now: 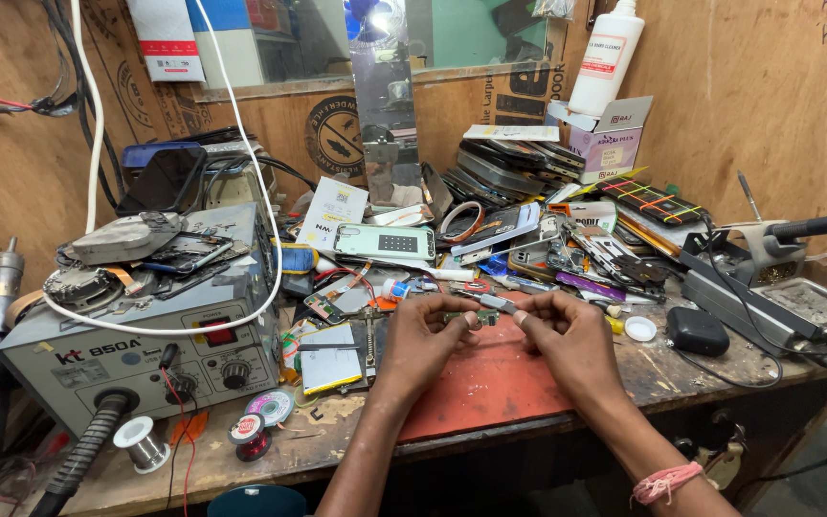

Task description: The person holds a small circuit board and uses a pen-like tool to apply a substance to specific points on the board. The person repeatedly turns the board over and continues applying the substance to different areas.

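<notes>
Over a red work mat [490,388], my left hand [425,340] pinches a small green circuit board [483,317] between thumb and fingers. My right hand [567,337] holds a thin grey metal tool [493,303], like tweezers, with its tip lying across the top of the board. Both hands meet at the middle of the bench, a little above the mat. A pink thread band circles my right wrist [664,482].
A grey hot-air rework station [136,354] with a hose stands at left, with solder spools [143,442] in front. Phone parts and a pale green phone case [385,241] crowd the back. A soldering stand [768,254], black box [698,331] and white bottle [607,57] sit at right.
</notes>
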